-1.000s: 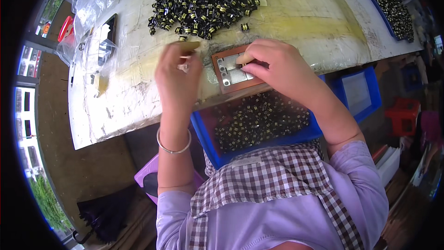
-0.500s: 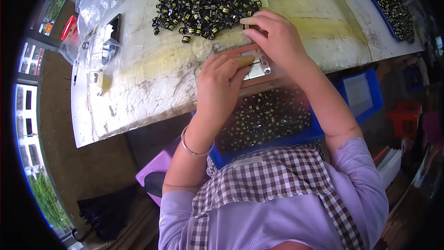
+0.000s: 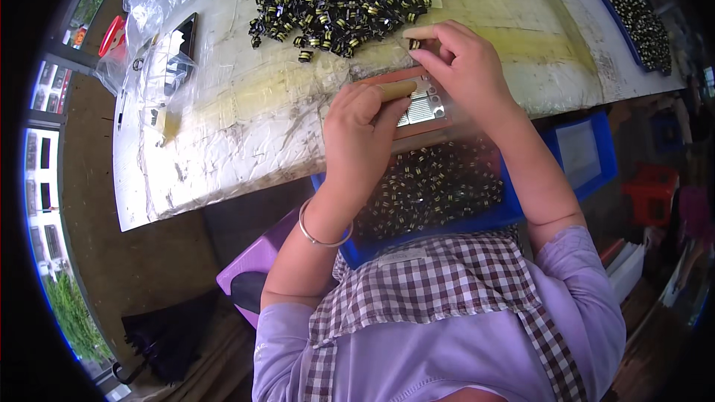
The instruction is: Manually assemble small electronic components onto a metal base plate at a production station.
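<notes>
Pale, film-covered surface (image 3: pixel 246 104) spans the upper view. Blue plastic tray (image 3: pixel 514 205) at the plate's 6 o'clock, below the surface's edge, heaped with small dark parts. Loose pile of small black-and-yellow parts (image 3: pixel 346 0) on the surface, at the plate's 11 o'clock.

Left hand (image 3: pixel 357 123) at 8 o'clock, fingers bent over the plate, index finger and thumb a little apart; cannot tell if anything is between them. Right hand (image 3: pixel 469 59) at 2 o'clock, index finger and thumb nearly closed in a pinch.

Silver ribbed metal plate (image 3: pixel 423 109) on its reddish-brown block, near the surface's edge, partly under the left hand.

Single black-and-yellow part (image 3: pixel 414 44) at the plate's 12 o'clock, apparently gripped by the right hand.

Change: a second ago the right hand worked at the plate, the left hand off it; places now swapped. My reading: plate tended left-handed, part-handling passed right.
</notes>
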`<action>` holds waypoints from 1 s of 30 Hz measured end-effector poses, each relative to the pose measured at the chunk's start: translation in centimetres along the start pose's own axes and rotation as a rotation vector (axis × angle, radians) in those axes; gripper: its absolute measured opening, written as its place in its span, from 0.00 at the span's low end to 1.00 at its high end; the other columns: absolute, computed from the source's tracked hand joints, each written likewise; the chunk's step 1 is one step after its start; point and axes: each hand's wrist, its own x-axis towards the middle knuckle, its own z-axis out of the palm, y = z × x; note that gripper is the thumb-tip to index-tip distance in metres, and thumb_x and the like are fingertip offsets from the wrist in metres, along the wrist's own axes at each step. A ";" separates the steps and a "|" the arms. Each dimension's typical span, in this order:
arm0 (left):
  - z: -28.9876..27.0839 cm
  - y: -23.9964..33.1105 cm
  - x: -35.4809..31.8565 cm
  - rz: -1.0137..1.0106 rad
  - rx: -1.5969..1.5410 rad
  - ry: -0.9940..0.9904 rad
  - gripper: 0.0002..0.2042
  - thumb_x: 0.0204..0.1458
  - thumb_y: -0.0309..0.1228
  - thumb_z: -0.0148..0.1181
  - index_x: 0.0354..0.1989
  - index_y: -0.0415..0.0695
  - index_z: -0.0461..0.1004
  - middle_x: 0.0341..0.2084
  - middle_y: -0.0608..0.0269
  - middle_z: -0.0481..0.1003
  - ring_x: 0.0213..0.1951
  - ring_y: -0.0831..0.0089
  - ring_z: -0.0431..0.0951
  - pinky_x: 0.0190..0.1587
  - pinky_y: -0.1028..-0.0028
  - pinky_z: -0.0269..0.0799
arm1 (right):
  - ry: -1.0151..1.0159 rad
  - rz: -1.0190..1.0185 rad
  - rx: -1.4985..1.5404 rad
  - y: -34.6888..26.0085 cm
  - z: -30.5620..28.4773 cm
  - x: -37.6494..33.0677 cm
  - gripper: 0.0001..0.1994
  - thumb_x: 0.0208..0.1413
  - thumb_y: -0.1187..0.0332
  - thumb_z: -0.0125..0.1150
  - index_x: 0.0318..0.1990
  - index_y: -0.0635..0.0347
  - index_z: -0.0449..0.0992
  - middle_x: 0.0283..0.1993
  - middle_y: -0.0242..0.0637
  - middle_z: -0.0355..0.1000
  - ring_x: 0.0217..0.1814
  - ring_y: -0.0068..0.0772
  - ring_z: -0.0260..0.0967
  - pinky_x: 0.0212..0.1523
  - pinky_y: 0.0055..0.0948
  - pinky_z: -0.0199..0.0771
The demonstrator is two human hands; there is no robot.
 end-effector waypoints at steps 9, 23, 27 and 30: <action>0.4 0.0 -0.7 0.022 0.072 0.065 0.05 0.45 0.24 0.67 0.29 0.41 0.76 0.25 0.58 0.75 0.30 0.59 0.72 0.34 0.64 0.69 | 0.007 -0.016 0.078 -1.4 -1.0 -2.3 0.11 0.49 0.73 0.67 0.41 0.55 0.81 0.28 0.32 0.70 0.22 0.24 0.62 0.25 0.25 0.64; 0.1 -0.1 -0.5 0.142 0.154 0.120 0.06 0.45 0.25 0.67 0.27 0.40 0.75 0.23 0.58 0.74 0.29 0.58 0.73 0.33 0.63 0.69 | -0.053 -0.074 0.003 -1.3 -1.0 -2.6 0.09 0.49 0.74 0.66 0.39 0.58 0.79 0.29 0.36 0.69 0.25 0.31 0.65 0.28 0.28 0.67; -2.2 0.0 0.8 -0.023 0.059 0.018 0.05 0.48 0.27 0.66 0.30 0.40 0.76 0.24 0.57 0.75 0.30 0.59 0.75 0.34 0.65 0.70 | -0.128 -0.159 0.125 -1.4 -1.0 -2.6 0.08 0.48 0.74 0.66 0.37 0.60 0.79 0.33 0.38 0.74 0.31 0.34 0.72 0.34 0.29 0.72; -4.1 -2.5 3.0 -0.083 0.218 0.139 0.05 0.51 0.27 0.63 0.34 0.41 0.77 0.27 0.56 0.75 0.32 0.60 0.76 0.36 0.64 0.70 | -0.241 -0.137 0.081 -2.0 -1.2 -2.5 0.08 0.48 0.74 0.67 0.37 0.61 0.79 0.35 0.39 0.75 0.36 0.37 0.74 0.37 0.30 0.73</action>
